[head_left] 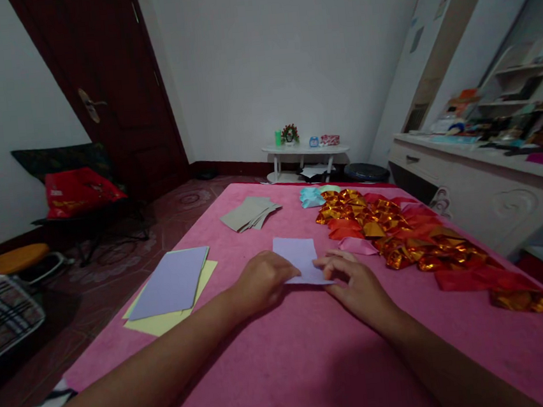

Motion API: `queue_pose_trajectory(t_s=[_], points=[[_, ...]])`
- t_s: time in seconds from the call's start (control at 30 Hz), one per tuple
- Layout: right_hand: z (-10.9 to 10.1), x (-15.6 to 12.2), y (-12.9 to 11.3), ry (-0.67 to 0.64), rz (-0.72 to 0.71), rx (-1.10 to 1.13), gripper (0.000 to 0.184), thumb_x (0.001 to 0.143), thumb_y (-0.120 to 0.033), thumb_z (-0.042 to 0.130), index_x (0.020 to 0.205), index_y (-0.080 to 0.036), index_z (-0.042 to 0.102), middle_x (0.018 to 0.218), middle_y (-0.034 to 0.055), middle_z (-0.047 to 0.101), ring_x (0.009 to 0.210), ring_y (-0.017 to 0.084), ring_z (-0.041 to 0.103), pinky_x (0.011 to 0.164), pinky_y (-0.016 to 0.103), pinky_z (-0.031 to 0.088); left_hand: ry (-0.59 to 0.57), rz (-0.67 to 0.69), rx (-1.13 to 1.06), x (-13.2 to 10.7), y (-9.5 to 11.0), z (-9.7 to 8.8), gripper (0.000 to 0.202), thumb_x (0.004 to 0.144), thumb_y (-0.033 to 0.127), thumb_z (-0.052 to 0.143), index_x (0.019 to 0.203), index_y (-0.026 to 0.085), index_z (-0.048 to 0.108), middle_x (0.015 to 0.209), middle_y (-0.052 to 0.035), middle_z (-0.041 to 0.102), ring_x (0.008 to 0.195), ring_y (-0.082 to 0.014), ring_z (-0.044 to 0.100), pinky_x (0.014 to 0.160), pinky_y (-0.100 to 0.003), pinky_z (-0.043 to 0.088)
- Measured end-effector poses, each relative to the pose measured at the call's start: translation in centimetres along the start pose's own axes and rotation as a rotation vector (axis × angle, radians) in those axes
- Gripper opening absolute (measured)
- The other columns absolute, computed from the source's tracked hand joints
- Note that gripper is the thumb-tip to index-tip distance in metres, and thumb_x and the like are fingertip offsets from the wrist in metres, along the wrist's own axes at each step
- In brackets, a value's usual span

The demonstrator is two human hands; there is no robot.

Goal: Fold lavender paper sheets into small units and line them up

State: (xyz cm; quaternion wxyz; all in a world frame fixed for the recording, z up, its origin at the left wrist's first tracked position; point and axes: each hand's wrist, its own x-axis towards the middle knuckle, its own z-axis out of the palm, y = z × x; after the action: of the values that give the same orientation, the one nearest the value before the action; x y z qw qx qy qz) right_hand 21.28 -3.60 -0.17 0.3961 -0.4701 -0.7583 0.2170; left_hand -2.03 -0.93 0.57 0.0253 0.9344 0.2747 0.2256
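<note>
A sheet of lavender paper [295, 250] lies on the pink cloth between my hands, its near edge slightly raised. My left hand [265, 279] is closed on the sheet's near left part, thumb on top. At the near right corner, my right hand [350, 279] pinches the paper with bent fingers. To the left is a stack of lavender sheets [168, 284] resting over yellow paper [206, 279]. Grey sheets [251, 213] are fanned out farther back. Many folded paper pieces, including shiny gold-orange ones [391, 217], a pink one [357, 245] and light blue ones [311, 197], sit at the right.
The pink-covered surface [268, 370] spans the foreground. Beyond it stands a small white table [305, 150] with little ornaments. A dresser [479, 170] crowded with items is at the right. On the left, a chair holds a red bag [81, 192] near a dark door [111, 84].
</note>
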Motion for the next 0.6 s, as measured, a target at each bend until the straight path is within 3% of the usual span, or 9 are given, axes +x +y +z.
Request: queue_pose_trajectory(t_s=[0.1,0.23,0.4,0.6], points=[[-0.2,-1.8,-0.4,-0.11,-0.161,-0.145,0.02,0.064,-0.003,0.054,0.068,-0.022,0.055,0.117,0.0025,0.065,0.125,0.026,0.042,0.101,0.047,0.036,-0.118,0.147,0.101,-1.7,2.0,-1.2,0.032,0.082,0.016,0.053,0.114,0.018,0.06,0.111,-0.0128,0.066,0.103,-0.023,0.06,0.091,-0.039,0.044],[-0.1,-3.5,-0.8,-0.25,-0.247,-0.026,0.028,0.072,0.001,0.047,0.083,-0.022,0.059,0.112,0.0053,0.066,0.11,0.02,0.056,0.094,0.04,0.045,-0.159,0.088,0.081,-4.4,3.6,-1.1,0.037,0.086,0.019,0.047,0.122,0.018,0.054,0.124,-0.0108,0.06,0.113,-0.0234,0.055,0.093,-0.038,0.046],[-0.2,-3.5,-1.3,-0.268,-0.154,0.063,0.016,0.083,-0.015,0.055,0.089,-0.024,0.066,0.108,0.0054,0.067,0.104,0.02,0.059,0.09,0.037,0.048,-0.095,-0.022,-0.013,-5.9,3.7,-0.9,0.032,0.087,0.027,0.051,0.117,0.02,0.059,0.12,-0.0104,0.061,0.107,-0.0242,0.056,0.09,-0.04,0.047],[-0.5,-3.4,-1.6,-0.276,-0.046,0.071,0.02,0.087,-0.02,0.053,0.099,-0.025,0.067,0.107,0.0055,0.066,0.101,0.019,0.06,0.087,0.034,0.049,-0.004,-0.145,-0.245,-5.6,3.9,-1.5,0.019,0.087,0.025,0.053,0.098,0.019,0.067,0.103,-0.0083,0.065,0.091,-0.019,0.059,0.081,-0.035,0.047]])
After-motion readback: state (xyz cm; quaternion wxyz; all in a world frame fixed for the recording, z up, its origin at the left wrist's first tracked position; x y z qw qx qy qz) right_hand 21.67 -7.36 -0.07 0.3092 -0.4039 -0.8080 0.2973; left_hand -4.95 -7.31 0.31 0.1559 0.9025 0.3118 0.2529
